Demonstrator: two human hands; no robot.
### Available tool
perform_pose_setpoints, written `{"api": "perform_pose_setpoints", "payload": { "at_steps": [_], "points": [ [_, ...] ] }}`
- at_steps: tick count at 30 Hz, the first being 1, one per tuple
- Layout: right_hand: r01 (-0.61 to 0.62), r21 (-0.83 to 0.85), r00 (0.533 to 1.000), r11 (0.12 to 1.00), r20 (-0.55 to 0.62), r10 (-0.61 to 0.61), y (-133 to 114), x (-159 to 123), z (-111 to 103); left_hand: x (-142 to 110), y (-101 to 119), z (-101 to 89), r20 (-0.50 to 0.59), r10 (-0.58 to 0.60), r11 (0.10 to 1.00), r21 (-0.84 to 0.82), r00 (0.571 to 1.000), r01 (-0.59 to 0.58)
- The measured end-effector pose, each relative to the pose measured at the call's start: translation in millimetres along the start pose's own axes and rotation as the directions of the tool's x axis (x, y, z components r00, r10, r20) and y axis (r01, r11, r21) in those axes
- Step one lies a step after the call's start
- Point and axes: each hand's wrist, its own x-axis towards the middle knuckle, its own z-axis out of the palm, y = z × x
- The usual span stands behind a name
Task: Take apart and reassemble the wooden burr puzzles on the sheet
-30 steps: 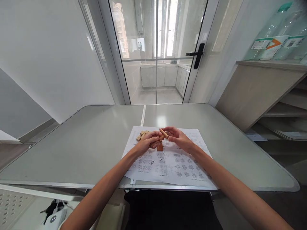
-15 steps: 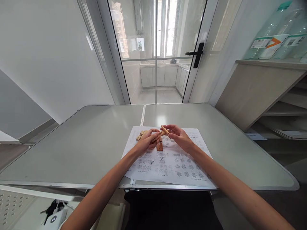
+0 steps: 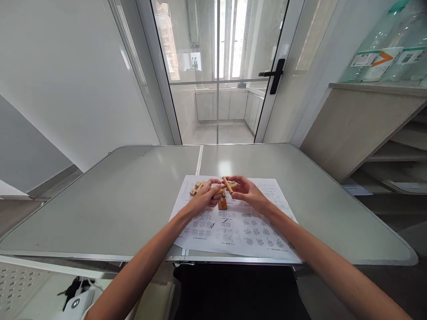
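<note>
My left hand (image 3: pixel 207 194) is closed around the left end of some light wooden puzzle pieces, mostly hidden by its fingers. Opposite it, my right hand (image 3: pixel 247 190) pinches the same cluster from the right, where a light wooden stick (image 3: pixel 227 185) stands out at a slant. Just below the fingers a reddish-brown wooden piece (image 3: pixel 222 204) lies on the printed sheet (image 3: pixel 233 242). Several pale wooden pieces (image 3: pixel 196 188) lie on the sheet behind my left hand. How the held pieces join cannot be made out.
The paper with line diagrams lies on a grey table (image 3: pixel 110 209) with a metal edge. Beyond it stands a glass door (image 3: pixel 200 106) with a black handle (image 3: pixel 275 76). Plastic bottles (image 3: pixel 376 58) stand on a shelf at the right. A white device (image 3: pixel 78 305) and keys are low on the left.
The stick between my hands has turned to a steeper slant, and my right fingers have shifted slightly around it. My left hand has barely moved.
</note>
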Motion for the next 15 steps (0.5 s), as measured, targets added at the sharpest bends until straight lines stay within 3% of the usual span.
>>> {"api": "perform_pose_setpoints", "payload": {
  "at_steps": [15],
  "points": [
    [0.089,-0.045,0.996,0.995,0.014,-0.088,5,-1,6,1,-13,-1.4,-0.087,0.057,0.996,0.079,0.995,-0.05]
  ]
}}
